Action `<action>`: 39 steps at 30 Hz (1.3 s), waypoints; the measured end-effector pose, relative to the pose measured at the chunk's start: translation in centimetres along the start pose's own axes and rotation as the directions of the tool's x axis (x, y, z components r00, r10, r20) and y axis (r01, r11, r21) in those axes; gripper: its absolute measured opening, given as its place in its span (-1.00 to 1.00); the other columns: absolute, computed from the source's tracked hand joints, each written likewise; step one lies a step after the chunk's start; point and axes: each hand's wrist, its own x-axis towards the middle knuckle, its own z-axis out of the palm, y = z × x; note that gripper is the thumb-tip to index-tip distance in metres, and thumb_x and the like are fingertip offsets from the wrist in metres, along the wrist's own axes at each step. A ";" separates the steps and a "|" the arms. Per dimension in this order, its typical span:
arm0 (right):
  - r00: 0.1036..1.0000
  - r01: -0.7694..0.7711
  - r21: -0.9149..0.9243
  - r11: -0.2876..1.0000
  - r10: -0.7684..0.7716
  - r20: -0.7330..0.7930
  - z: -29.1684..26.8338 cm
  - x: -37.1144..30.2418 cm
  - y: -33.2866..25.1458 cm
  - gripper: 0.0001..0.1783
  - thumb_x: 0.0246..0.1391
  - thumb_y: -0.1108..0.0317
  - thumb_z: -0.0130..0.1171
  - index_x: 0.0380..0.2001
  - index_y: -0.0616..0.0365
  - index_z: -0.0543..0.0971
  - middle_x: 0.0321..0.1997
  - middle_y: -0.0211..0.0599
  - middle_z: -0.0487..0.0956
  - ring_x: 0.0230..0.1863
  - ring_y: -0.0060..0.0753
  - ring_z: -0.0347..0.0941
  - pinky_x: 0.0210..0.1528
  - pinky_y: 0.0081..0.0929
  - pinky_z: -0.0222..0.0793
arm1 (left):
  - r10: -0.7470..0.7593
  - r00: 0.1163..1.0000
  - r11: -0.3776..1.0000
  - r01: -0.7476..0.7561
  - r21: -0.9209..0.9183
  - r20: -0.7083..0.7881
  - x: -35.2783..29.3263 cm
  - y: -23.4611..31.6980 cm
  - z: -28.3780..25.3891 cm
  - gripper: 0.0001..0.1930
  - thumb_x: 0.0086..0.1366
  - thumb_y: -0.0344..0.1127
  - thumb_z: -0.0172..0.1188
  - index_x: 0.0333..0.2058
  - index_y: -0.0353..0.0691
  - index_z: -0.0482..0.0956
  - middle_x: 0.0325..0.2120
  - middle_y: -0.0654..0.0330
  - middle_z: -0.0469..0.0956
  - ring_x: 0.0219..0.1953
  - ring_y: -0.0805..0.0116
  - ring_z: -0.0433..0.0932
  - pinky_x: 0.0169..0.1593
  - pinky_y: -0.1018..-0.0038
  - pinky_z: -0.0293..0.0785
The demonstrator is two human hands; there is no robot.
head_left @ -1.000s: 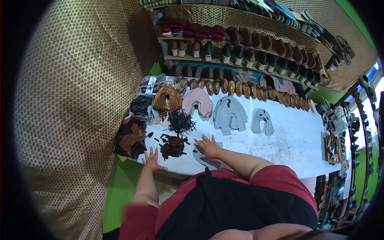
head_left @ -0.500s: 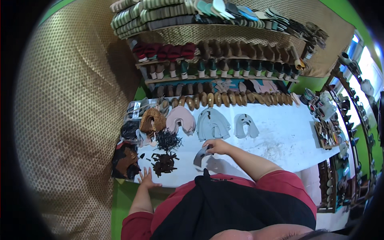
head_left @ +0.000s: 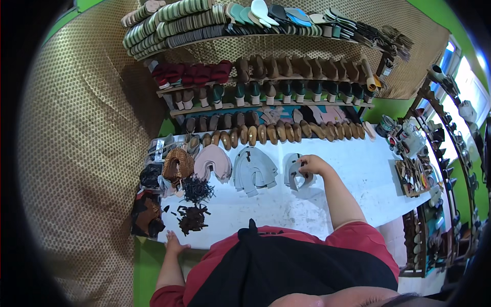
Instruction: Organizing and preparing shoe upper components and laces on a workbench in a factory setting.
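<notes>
My right hand is over the smaller pile of grey U-shaped shoe upper pieces, its fingers closed on the edge of one grey piece. The fingertips partly hide where that piece meets the pile. My left hand rests at the table's front left edge, fingers apart and holding nothing. Near it lie a heap of dark brown strips and a tangle of thin black strips. A larger pile of grey U-shaped pieces lies left of my right hand, and a pink pile beyond that.
Brown patterned pieces and dark bags crowd the table's left end. A row of brown shoe lasts lines the back edge. Shelves of shoes and soles rise behind. A box of tools stands at the right end.
My right hand has carried the grey piece from the front middle of the table, away from me and rightward, to the smaller grey pile. My left hand stays by the front left edge.
</notes>
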 end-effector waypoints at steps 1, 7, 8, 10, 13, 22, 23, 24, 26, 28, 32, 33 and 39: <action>1.000 0.016 -0.054 0.998 -0.017 -0.023 -0.4 1.7 0.8 -0.59 -0.11 0.38 0.36 -0.10 0.16 0.64 -0.33 -0.27 0.67 -0.34 -0.40 0.55 -0.19 -0.44 0.46 | 0.018 1.000 1.000 -0.018 -0.025 0.001 0.2 -0.1 0.3 0.55 -0.35 0.29 0.57 0.42 -0.30 -0.29 0.46 -0.08 -0.39 0.50 -0.07 -0.36 0.40 -0.21 -0.22; 0.928 -0.024 -0.247 0.969 -0.070 -0.366 0.2 9.0 7.7 -0.47 -0.11 0.30 0.38 0.02 0.08 0.60 -0.02 -0.11 0.63 -0.05 -0.10 0.57 0.03 -0.29 0.47 | -0.150 0.988 0.986 0.152 -0.075 0.029 0.2 6.6 1.5 0.63 -0.39 0.37 0.55 0.42 -0.18 -0.45 0.44 -0.16 -0.54 0.47 -0.20 -0.52 0.40 -0.22 -0.33; 0.847 -0.101 -0.291 0.951 -0.071 -0.526 1.3 9.5 7.4 -0.47 -0.08 0.26 0.36 0.04 0.10 0.58 0.02 -0.12 0.61 0.02 -0.12 0.54 0.10 -0.26 0.42 | -0.161 0.986 0.984 0.164 -0.075 0.038 -0.4 7.6 1.1 0.63 -0.39 0.37 0.55 0.42 -0.18 -0.45 0.44 -0.16 -0.54 0.47 -0.20 -0.52 0.40 -0.22 -0.33; 0.786 -0.267 -0.336 0.903 0.003 -0.618 3.6 9.9 6.8 -0.38 0.06 0.11 0.23 0.20 0.07 0.46 0.27 -0.13 0.44 0.29 -0.11 0.34 0.32 -0.05 0.21 | -0.212 0.974 0.976 0.214 -0.029 0.079 -0.9 9.1 0.2 0.67 -0.44 0.39 0.55 0.42 -0.08 -0.55 0.43 -0.12 -0.63 0.44 -0.29 -0.61 0.39 -0.25 -0.39; 0.810 -0.340 -0.528 0.778 -0.043 -0.585 9.0 8.6 5.9 -0.27 0.13 -0.01 0.16 0.34 -0.04 0.30 0.44 -0.14 0.22 0.46 0.00 0.07 0.38 0.28 -0.04 | -0.223 0.970 0.974 0.226 -0.022 0.099 -0.8 8.4 0.0 0.69 -0.46 0.38 0.56 0.41 -0.01 -0.58 0.42 -0.11 -0.68 0.43 -0.32 -0.63 0.38 -0.27 -0.39; 0.843 -0.228 -0.528 0.818 -0.106 -0.528 12.1 9.2 3.8 -0.39 0.16 -0.04 0.13 0.29 -0.31 0.37 0.50 -0.18 0.10 0.54 0.04 -0.17 0.38 0.47 -0.35 | -0.210 0.970 0.977 0.213 -0.016 0.123 -1.2 9.0 -0.7 0.68 -0.46 0.38 0.56 0.41 0.04 -0.58 0.42 -0.06 -0.69 0.42 -0.32 -0.65 0.39 -0.26 -0.39; 0.861 -0.174 -0.541 0.823 -0.139 -0.489 12.7 9.8 2.6 -0.44 0.15 -0.03 0.14 0.23 -0.28 0.44 0.49 -0.20 0.12 0.53 0.04 -0.16 0.37 0.49 -0.32 | -0.209 0.971 0.977 0.213 -0.026 0.113 -1.4 8.9 -0.5 0.68 -0.46 0.38 0.56 0.41 0.04 -0.58 0.42 -0.05 -0.69 0.42 -0.32 -0.66 0.39 -0.26 -0.40; 0.876 -0.118 -0.552 0.825 -0.174 -0.449 13.4 10.3 1.3 -0.48 0.14 -0.03 0.16 0.17 -0.24 0.51 0.48 -0.22 0.15 0.53 0.04 -0.15 0.36 0.50 -0.30 | -0.214 0.970 0.975 0.219 -0.028 0.117 -1.6 8.8 -0.5 0.68 -0.46 0.38 0.56 0.41 0.04 -0.58 0.42 -0.05 -0.69 0.42 -0.32 -0.66 0.39 -0.26 -0.40; 0.889 -0.040 -0.536 0.843 -0.214 -0.404 14.6 11.9 -0.6 -0.51 0.09 -0.02 0.21 0.09 -0.19 0.56 0.44 -0.26 0.20 0.52 0.06 -0.13 0.34 0.57 -0.32 | -0.196 0.975 0.979 0.201 -0.034 0.104 -1.6 9.3 -0.9 0.67 -0.44 0.37 0.56 0.42 0.05 -0.57 0.42 -0.05 -0.69 0.42 -0.31 -0.65 0.38 -0.25 -0.43; 0.898 -0.035 -0.538 0.842 -0.209 -0.387 16.2 13.0 -2.4 -0.51 0.05 0.03 0.26 0.07 -0.16 0.57 0.41 -0.28 0.25 0.51 0.05 -0.11 0.34 0.60 -0.38 | -0.196 0.975 0.979 0.201 -0.040 0.106 -1.8 9.6 -1.1 0.66 -0.43 0.37 0.56 0.42 0.05 -0.57 0.42 -0.05 -0.68 0.42 -0.32 -0.65 0.38 -0.25 -0.43; 0.919 -0.129 -0.511 0.850 -0.092 -0.384 17.6 14.4 -4.5 -0.57 -0.02 0.11 0.31 -0.04 -0.11 0.61 0.36 -0.30 0.31 0.52 -0.02 -0.12 0.35 0.62 -0.41 | -0.183 0.978 0.981 0.188 -0.047 0.100 -2.1 9.8 -1.5 0.63 -0.40 0.36 0.55 0.42 0.05 -0.56 0.43 -0.06 -0.65 0.43 -0.32 -0.64 0.39 -0.25 -0.44; 0.907 -0.119 -0.455 0.883 -0.091 -0.412 17.7 14.4 -4.9 -0.66 -0.04 0.16 0.32 -0.15 -0.06 0.62 0.27 -0.30 0.39 0.48 -0.03 -0.01 0.33 0.63 -0.36 | -0.178 0.979 0.982 0.183 -0.045 0.094 -2.2 9.7 -1.4 0.63 -0.39 0.35 0.55 0.42 0.05 -0.56 0.43 -0.07 -0.64 0.42 -0.34 -0.63 0.38 -0.25 -0.44; 0.934 0.183 -0.207 0.961 -0.236 -0.270 17.1 11.8 -7.4 -0.77 -0.06 0.28 0.37 -0.34 0.11 0.58 -0.22 -0.29 0.62 -0.08 -0.19 0.51 0.06 0.05 0.31 | -0.161 0.981 0.983 0.169 -0.070 0.107 -2.2 9.2 -1.3 0.64 -0.40 0.34 0.56 0.42 0.05 -0.57 0.43 -0.07 -0.66 0.42 -0.35 -0.65 0.37 -0.27 -0.46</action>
